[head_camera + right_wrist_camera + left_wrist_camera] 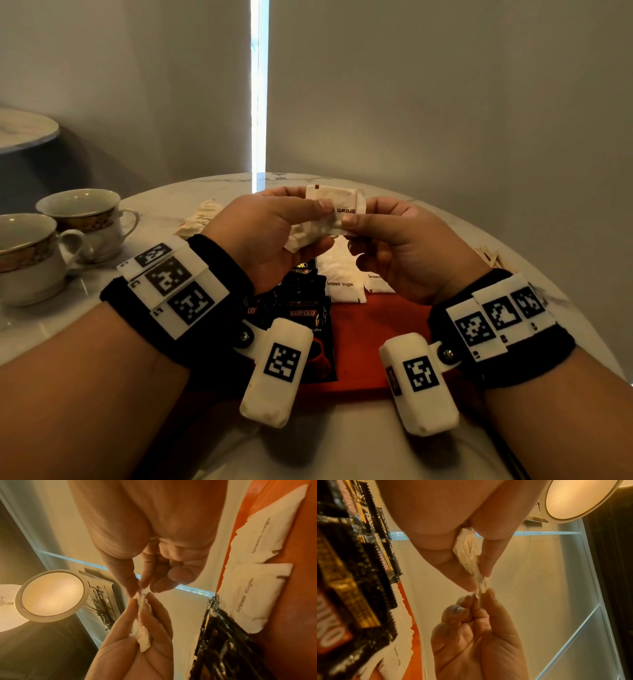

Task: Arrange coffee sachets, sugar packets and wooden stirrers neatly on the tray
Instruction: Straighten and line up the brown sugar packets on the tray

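Both hands are raised above the red tray [380,346]. My left hand [310,219] grips a small bunch of white brown-sugar packets [337,209], seen edge-on in the left wrist view [467,550]. My right hand [359,228] pinches the near edge of the top packet [141,596] between thumb and forefinger. Two more brown-sugar packets [342,279] lie side by side at the tray's far edge [257,588]. Black Kopiko coffee sachets [306,308] overlap on the tray's left part. Wooden stirrers [489,255] lie on the table to the right, partly hidden by my right wrist.
Two gold-rimmed teacups [82,219] stand at the left of the round marble table [171,202]. Loose pale packets [202,216] lie on the table behind my left wrist. A wall and a bright window slit stand beyond the table.
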The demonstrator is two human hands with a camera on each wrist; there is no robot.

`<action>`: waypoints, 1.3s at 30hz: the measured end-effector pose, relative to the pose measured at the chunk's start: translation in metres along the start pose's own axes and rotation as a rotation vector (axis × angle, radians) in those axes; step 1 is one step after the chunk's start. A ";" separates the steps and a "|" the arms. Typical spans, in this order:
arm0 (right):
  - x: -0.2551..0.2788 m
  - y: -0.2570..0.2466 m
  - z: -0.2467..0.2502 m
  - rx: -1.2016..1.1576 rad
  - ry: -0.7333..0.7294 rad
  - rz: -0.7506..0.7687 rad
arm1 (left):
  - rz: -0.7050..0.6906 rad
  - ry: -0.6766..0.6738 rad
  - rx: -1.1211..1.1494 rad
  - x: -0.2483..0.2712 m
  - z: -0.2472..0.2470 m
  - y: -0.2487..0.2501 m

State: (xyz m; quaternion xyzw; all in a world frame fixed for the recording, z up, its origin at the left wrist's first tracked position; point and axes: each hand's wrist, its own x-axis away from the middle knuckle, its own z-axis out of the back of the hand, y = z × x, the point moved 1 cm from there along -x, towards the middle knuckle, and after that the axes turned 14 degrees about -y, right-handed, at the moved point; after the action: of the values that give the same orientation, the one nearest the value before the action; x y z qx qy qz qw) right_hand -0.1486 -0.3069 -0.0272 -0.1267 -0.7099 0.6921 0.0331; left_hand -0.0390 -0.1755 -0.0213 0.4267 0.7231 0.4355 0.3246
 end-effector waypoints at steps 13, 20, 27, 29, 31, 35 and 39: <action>-0.001 -0.001 0.002 -0.023 0.084 0.009 | 0.046 0.006 0.017 -0.001 0.001 0.002; -0.002 0.000 0.003 -0.028 0.093 0.010 | 0.021 -0.026 -0.010 -0.001 0.003 0.001; 0.000 -0.002 0.002 -0.081 0.088 0.022 | 0.011 0.005 0.010 0.000 0.001 0.003; -0.001 -0.001 0.003 -0.130 0.102 0.052 | 0.011 0.011 0.000 0.001 -0.001 0.003; -0.002 -0.002 0.004 -0.189 0.121 0.091 | 0.019 0.018 0.010 0.002 -0.002 0.003; -0.003 -0.002 0.006 -0.222 0.172 0.127 | 0.073 -0.019 0.054 0.000 0.000 0.000; -0.002 -0.002 0.002 -0.157 0.149 0.109 | 0.087 -0.067 -0.029 0.001 0.002 -0.001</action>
State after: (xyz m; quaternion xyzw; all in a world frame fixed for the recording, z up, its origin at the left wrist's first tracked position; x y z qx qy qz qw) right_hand -0.1476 -0.3089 -0.0250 -0.2187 -0.7496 0.6236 0.0381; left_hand -0.0381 -0.1745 -0.0232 0.4673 0.6861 0.4452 0.3357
